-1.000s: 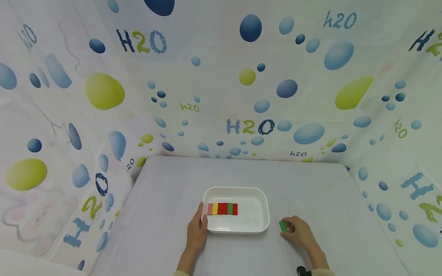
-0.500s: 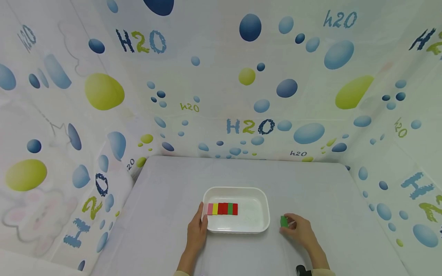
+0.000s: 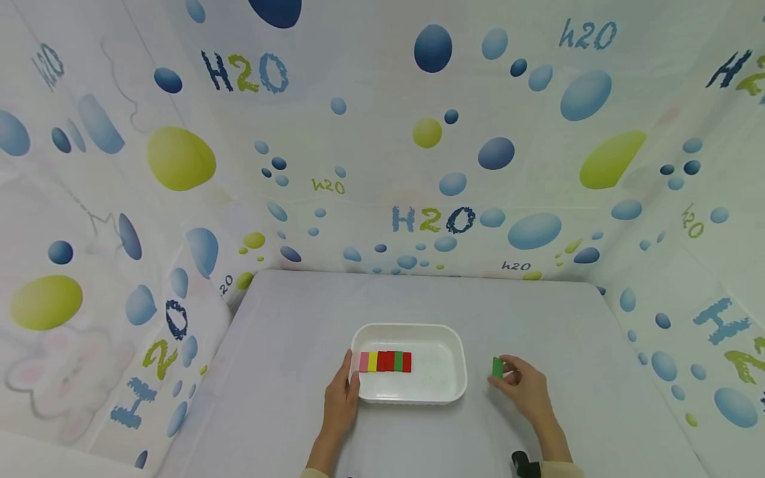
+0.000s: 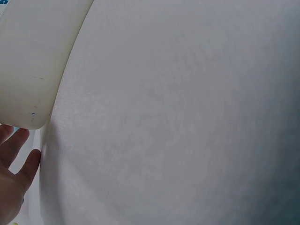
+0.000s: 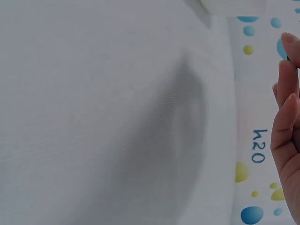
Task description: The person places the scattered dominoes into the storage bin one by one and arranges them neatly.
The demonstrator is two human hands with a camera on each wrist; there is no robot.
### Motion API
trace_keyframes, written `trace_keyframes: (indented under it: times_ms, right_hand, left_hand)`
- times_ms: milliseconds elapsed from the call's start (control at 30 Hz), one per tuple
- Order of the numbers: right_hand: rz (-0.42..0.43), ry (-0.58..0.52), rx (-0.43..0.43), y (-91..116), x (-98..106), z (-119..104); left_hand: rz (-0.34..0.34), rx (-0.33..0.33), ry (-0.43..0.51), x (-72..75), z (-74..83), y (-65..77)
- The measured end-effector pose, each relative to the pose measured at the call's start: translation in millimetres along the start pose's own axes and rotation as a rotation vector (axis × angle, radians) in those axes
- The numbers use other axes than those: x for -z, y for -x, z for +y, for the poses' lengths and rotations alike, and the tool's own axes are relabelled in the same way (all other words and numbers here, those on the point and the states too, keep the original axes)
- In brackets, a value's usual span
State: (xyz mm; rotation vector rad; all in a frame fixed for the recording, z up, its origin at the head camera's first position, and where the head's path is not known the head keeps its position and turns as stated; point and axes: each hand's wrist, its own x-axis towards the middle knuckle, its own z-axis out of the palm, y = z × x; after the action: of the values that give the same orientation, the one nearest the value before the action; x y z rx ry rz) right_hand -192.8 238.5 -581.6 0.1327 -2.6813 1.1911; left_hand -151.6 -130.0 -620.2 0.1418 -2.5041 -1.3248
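A white rectangular tray sits on the table in the head view. In it lies a tight row of small blocks: pink, yellow, red, green and red again at the right end. My left hand rests against the tray's left side with its fingers extended; the left wrist view has its fingertips at the tray's end wall. Right of the tray, my right hand pinches a green block upright between thumb and fingers. That block is mostly hidden in the right wrist view.
The table is covered in a white cloth. Behind and beside it hang white sheets printed with bubbles and H2O lettering. A black device is at my right wrist.
My right hand has risen in the view and shifted slightly right with the green block, which has turned from tilted to upright. The left hand, tray and row stay put.
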Motion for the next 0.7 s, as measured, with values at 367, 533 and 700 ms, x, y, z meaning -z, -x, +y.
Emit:
trace_keyframes:
  times_ms: [367, 533, 700]
  right_hand:
    - [0.103, -0.004, 0.099, -17.7, 13.6, -21.0]
    - [0.108, 0.018, 0.093, -27.7, 20.3, -34.0]
    - [0.116, 0.024, 0.116, -36.5, 23.0, -43.7]
  left_hand:
    - [-0.002, -0.008, 0.002, -0.5, -0.9, -0.4]
    - [-0.002, -0.008, 0.003, 0.0, 0.0, -0.3]
    - [0.006, -0.011, -0.004, 0.1, 0.2, -0.3]
